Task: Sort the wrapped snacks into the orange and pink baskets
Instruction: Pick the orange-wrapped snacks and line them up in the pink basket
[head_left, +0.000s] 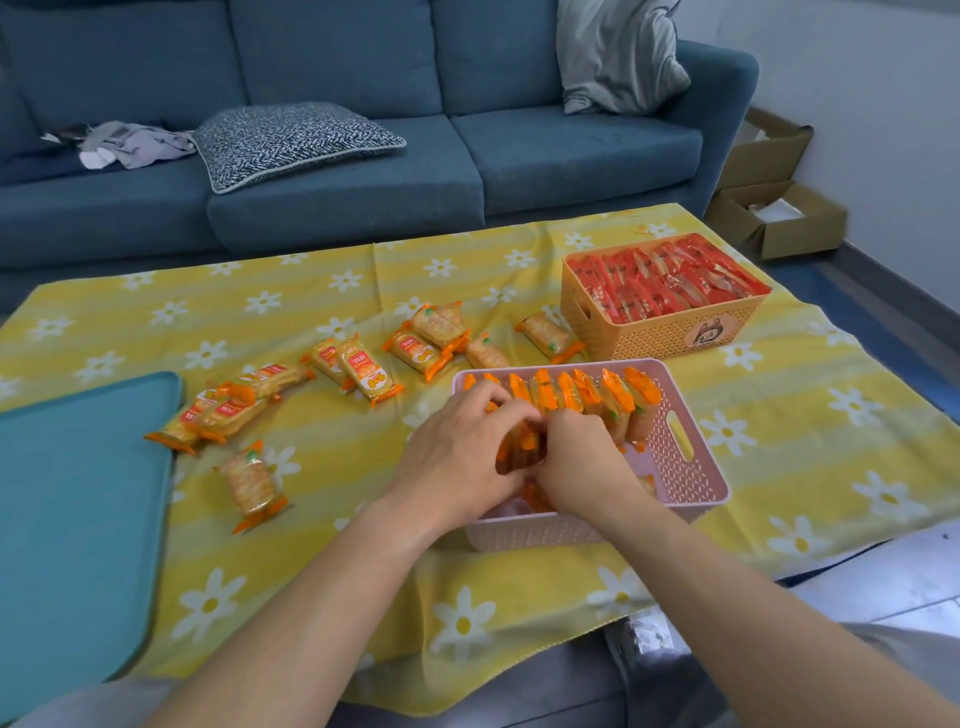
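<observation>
A pink basket (691, 467) sits on the yellow flowered cloth and holds a row of orange-wrapped cracker packs (587, 392) standing on edge. Inside it, my left hand (462, 457) and my right hand (587, 462) meet, both closed around orange cracker packs (522, 447) that they partly hide. Behind it, the orange basket (660, 332) is packed full with red-wrapped snacks (665, 283). Several loose orange cracker packs (363, 366) lie across the cloth to the left, one (252, 480) apart near the front.
A teal tray (78, 493) lies at the left edge of the cloth. A blue sofa (363, 171) with cushions stands behind the table. Open cardboard boxes (779, 213) sit on the floor at the right.
</observation>
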